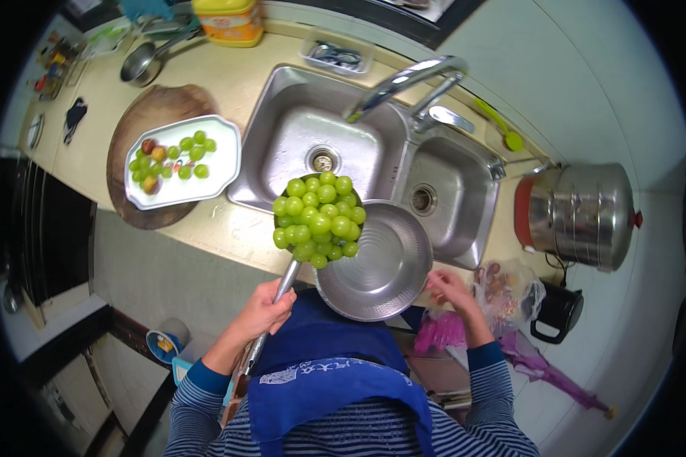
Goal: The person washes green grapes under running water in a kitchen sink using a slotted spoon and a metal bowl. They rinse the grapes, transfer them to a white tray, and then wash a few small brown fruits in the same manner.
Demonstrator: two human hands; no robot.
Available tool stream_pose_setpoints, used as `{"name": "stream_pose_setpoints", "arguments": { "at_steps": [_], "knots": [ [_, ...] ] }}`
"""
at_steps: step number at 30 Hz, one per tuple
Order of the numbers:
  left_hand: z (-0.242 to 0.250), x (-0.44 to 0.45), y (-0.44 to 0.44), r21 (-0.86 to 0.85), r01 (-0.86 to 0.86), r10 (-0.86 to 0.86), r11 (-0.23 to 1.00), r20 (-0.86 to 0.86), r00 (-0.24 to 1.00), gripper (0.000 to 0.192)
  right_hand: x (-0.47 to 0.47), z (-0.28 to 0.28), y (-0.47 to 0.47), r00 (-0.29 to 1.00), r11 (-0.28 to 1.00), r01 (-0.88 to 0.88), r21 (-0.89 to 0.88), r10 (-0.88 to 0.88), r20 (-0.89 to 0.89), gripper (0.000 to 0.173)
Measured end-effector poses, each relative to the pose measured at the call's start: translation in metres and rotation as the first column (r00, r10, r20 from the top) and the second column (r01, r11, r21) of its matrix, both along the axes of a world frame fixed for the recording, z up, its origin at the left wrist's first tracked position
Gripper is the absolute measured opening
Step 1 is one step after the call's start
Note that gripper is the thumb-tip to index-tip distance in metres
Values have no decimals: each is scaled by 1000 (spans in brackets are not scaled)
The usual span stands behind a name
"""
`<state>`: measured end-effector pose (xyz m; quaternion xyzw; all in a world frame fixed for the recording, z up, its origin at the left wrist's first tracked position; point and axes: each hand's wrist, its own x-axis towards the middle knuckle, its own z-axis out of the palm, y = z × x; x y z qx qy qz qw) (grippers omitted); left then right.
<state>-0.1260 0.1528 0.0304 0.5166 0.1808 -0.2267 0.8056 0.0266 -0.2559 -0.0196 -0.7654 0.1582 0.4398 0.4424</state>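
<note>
My left hand (268,308) grips the long metal handle of a strainer or ladle (287,280). Its round bowl is heaped with green grapes (319,220), which hide most of the bowl. It is held above the front of the sink, overlapping the left side of a metal basin (377,268) in my view. That basin has a dimpled wall and looks to hold nothing; its near rim reaches past the counter's front edge. At the basin's right rim is my right hand (449,288), fingers partly curled. Whether they touch or grip the rim is unclear.
A double-bowl steel sink (397,165) with a faucet (406,83) lies ahead. To the left, a white plate (208,183) of grapes and reddish fruit sits on a round wooden board (168,103). A plastic bag of fruit (506,291), black kettle (557,314) and steel pot (583,217) stand right.
</note>
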Motion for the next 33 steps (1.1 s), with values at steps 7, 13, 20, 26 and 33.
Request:
{"name": "stream_pose_setpoints", "arguments": {
  "at_steps": [7,13,20,26,33],
  "knots": [
    [6,13,-11,-4,70,-70,998,19,997,13,-61,-33,28,978,901,196,387,-152,-140,35],
    [18,20,-16,-3,115,-115,993,24,993,13,-41,5,42,969,942,201,268,-232,89,30],
    [25,20,-19,12,86,-86,996,32,996,14,-2,39,65,911,959,159,237,-235,339,31],
    [29,19,-20,1,62,-62,998,15,998,16,48,62,85,861,994,110,13,-102,498,39],
    [32,19,-20,13,61,-61,998,10,998,16,81,62,116,786,981,77,-179,51,616,37]
  ]
}}
